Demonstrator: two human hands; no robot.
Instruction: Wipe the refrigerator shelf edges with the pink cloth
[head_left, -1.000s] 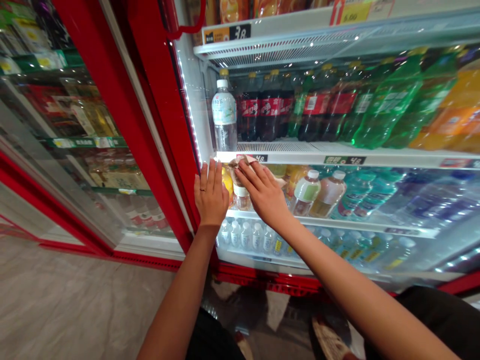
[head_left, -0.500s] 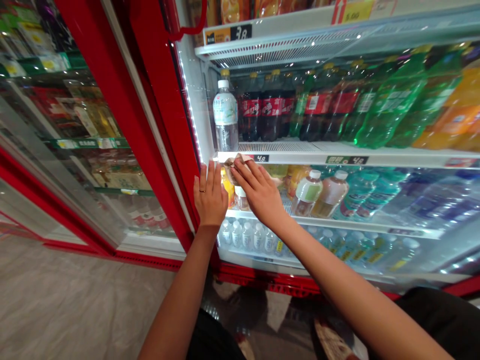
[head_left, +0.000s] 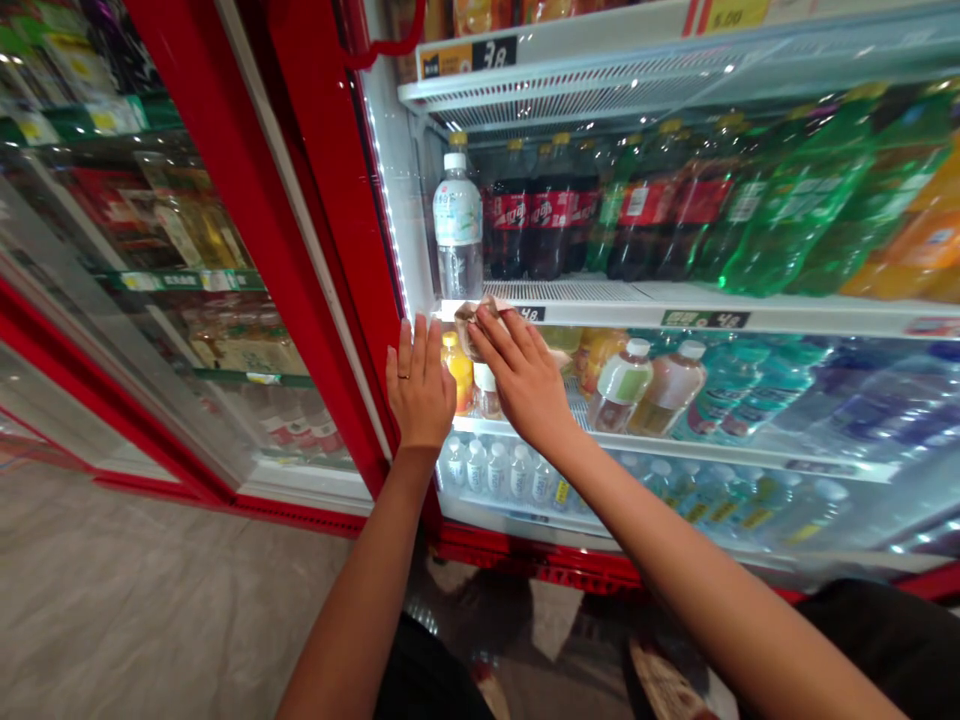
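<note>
My left hand (head_left: 421, 390) lies flat with fingers pointing up, against the red frame edge and glass door of a drinks fridge. A ring is on one of its fingers. My right hand (head_left: 525, 370) presses a crumpled beige-brown cloth (head_left: 466, 322) on the glass, just right of the left hand. Its fingers are stretched over the cloth, which is partly hidden under them. Behind the glass, a yellow-capped bottle (head_left: 458, 375) shows between the hands. A clear, white-capped bottle (head_left: 458, 230) stands upright on the shelf above.
Cola bottles (head_left: 551, 215) and green bottles (head_left: 799, 200) line the middle shelf. Small water bottles (head_left: 497, 468) stand on the bottom shelf. Another glass-fronted cabinet (head_left: 187, 300) is at left. Grey floor (head_left: 187, 600) runs below, with a foot (head_left: 660, 680) near the fridge base.
The fridge has shifted slightly right in view, while both hands stay almost in place in the picture. The cloth stays under my right hand, with its fingertips slightly higher.
</note>
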